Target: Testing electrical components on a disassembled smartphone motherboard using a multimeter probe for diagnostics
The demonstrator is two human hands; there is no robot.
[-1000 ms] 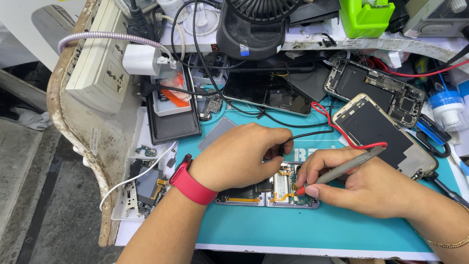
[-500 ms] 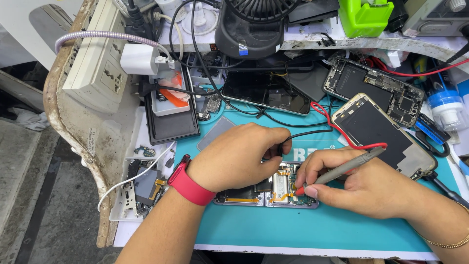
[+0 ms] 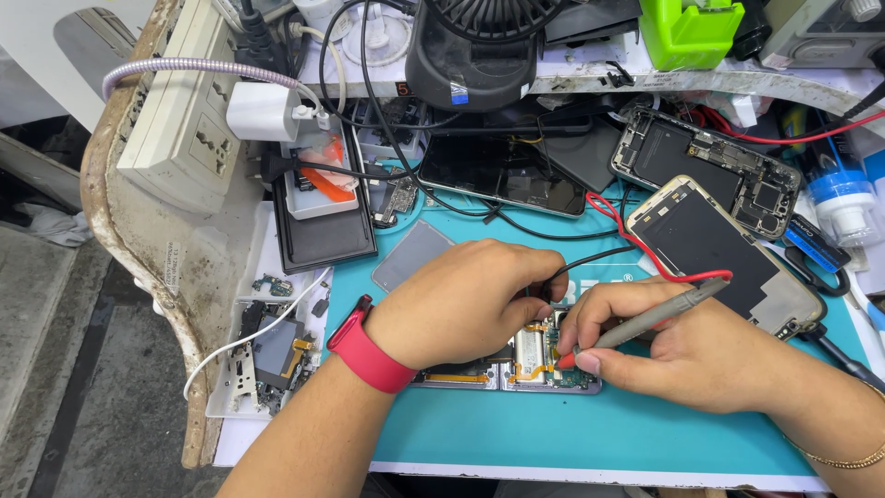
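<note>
Cluttered repair bench, teal mat (image 3: 645,433) in middle. Right hand (image 3: 687,355) pinching grey probe pen (image 3: 650,315), red tip down on opened phone board (image 3: 516,360); pen shaft running up toward 2 o'clock. Left hand (image 3: 466,300), red wrist band, curled over black probe lead, fingers pressed together, tip hidden so contact unclear. Board lying lengthwise 9-to-3, directly under both hands, right hand nearer exposed end. Black tray (image 3: 323,231) at 10 o'clock holding clear box with orange bits. White tray (image 3: 263,355) at 9 o'clock full of loose parts. Two opened phones at 2 o'clock.
</note>
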